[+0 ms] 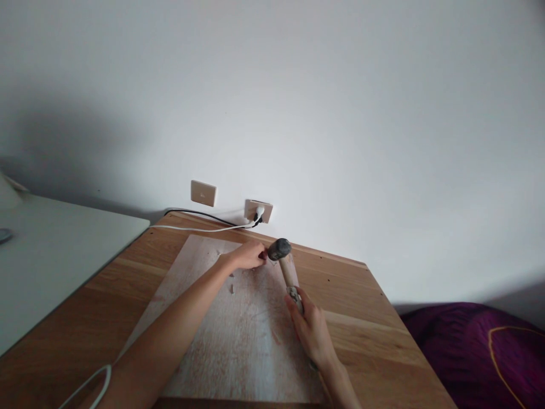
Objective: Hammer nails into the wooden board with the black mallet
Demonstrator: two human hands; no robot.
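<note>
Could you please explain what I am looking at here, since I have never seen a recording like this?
This is one picture from a camera worn on a person's head, looking forward and down at their own bare hands; there is no machine. The right hand grips the wooden handle of a hammer, whose dark head sits near the left hand. The left hand's fingers pinch something too small to make out, on a pale board. The board lies on a wooden table. Behind, cables run to a wall socket. A white desk stands at the left, purple fabric at the right.
</note>
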